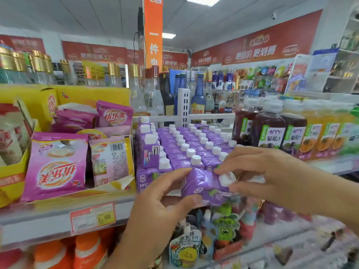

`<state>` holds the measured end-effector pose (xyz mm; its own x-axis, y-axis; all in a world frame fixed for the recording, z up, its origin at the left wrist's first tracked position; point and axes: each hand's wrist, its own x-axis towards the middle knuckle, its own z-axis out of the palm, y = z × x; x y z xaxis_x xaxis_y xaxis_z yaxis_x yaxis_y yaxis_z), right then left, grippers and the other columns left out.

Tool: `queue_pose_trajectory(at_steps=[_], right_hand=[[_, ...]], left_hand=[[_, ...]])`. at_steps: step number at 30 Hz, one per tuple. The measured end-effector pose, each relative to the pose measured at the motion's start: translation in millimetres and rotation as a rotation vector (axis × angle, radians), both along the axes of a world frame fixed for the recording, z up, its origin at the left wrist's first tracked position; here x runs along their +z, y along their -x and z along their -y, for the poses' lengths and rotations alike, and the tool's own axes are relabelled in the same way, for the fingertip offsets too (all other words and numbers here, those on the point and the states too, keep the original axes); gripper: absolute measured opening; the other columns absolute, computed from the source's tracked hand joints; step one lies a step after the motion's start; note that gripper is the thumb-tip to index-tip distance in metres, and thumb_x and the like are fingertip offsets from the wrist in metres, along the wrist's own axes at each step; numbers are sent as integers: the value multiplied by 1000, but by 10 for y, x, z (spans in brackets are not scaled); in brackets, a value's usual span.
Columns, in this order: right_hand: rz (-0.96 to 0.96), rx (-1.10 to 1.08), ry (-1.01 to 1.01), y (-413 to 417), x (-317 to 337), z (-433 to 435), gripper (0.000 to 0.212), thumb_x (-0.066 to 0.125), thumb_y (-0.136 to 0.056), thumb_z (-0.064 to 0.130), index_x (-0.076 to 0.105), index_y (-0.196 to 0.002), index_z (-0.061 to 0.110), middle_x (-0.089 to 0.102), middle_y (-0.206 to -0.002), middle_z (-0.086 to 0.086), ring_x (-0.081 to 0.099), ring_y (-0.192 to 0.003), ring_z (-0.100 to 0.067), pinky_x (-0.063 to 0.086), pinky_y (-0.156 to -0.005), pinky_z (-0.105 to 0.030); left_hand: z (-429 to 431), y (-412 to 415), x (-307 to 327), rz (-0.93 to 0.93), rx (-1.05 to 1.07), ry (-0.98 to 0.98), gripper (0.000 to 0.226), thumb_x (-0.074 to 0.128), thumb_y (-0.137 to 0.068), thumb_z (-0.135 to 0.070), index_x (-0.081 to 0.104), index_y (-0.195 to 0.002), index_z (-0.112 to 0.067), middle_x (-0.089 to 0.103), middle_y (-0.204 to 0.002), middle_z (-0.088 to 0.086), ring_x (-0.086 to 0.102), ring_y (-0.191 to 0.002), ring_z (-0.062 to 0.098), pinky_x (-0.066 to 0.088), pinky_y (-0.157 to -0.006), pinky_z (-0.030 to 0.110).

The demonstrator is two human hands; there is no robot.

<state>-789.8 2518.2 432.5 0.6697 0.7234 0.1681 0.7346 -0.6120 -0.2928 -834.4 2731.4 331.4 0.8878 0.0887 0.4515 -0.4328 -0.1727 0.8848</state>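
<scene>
Purple juice carton is held off the shelf, just in front of the carton block. It is tilted, with its white cap turned to the right.

It is clamped from both ends:
- Left hand is wrapped round the lower left end, thumb over the top face and fingers underneath.
- Right hand is pinched at the cap end, fingertips touching the cap.
- The hands are apart and joined only through the carton.

The two-ended hold is judged to be for turning and squaring the carton so it can be stood cap-up in the front row. That row is hidden by the hands, so a free slot cannot be confirmed.

Contents, relative to the block:
- Block itself: identical purple cartons packed tight in rows, caps up. A second tier is stacked along its left edge.
- Left: yellow display box, pink milk-tea sachets stood upright inside, one shown back-side out.
- Right: dark grape juice bottles, with orange juice bottles beyond.
- Behind: white rack divider, then liquor bottles.
- Below: spouted drink pouches on the next shelf.
- Lower left: price tag fixed to the shelf edge.
</scene>
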Motion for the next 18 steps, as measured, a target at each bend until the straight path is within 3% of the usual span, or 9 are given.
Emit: queue_pose_trajectory(at_steps=[3,6,8,11,14,18], right_hand=[[75,-23,-33,-138,317,-39,24,61,-84,41,68,-107,41,56,-99,23,62,-89,1,47,-79,-16],[258,-93,-35,-513,586,-126,22,65,-90,21,68,-107,34,53,-88,25,58,-81,8,44,-72,-10],[366,-180,1,-867,708,-225,23,63,-92,17,68,-110,29,48,-86,24,55,-76,8,39,-68,-8],[437,-311,61,-1448,756,-406,24,60,-94,12,68,-115,19,56,-99,13,59,-89,-8,44,-78,-21],[425,-401,138,-1904,681,-577,29,54,-95,5,67,-120,13,60,-127,-6,60,-106,-22,50,-91,-34],[423,-457,236,-2258,586,-737,40,48,-92,-8,65,-122,11,55,-137,-9,58,-116,-24,51,-91,-35]], left_hand=[[-70,-25,295,118,110,-159,39,71,-68,-54,62,-105,-64,63,-109,-37,62,-100,-12,52,-82,12],[-321,-87,442,349,422,-472,42,64,-84,-61,55,-124,-50,57,-118,-39,49,-112,-16,32,-98,2],[-531,-149,480,454,612,-651,49,54,-87,-60,55,-131,-37,51,-123,-32,44,-116,-10,26,-101,7],[-760,-256,408,395,682,-777,59,46,-88,-65,56,-133,-28,60,-127,-14,48,-120,7,33,-98,31],[-838,-332,287,331,664,-889,65,45,-86,-70,56,-133,-27,64,-128,-9,53,-118,9,34,-95,32],[-871,-399,289,318,658,-955,67,45,-84,-69,55,-135,-27,63,-129,-13,49,-115,4,35,-90,29]])
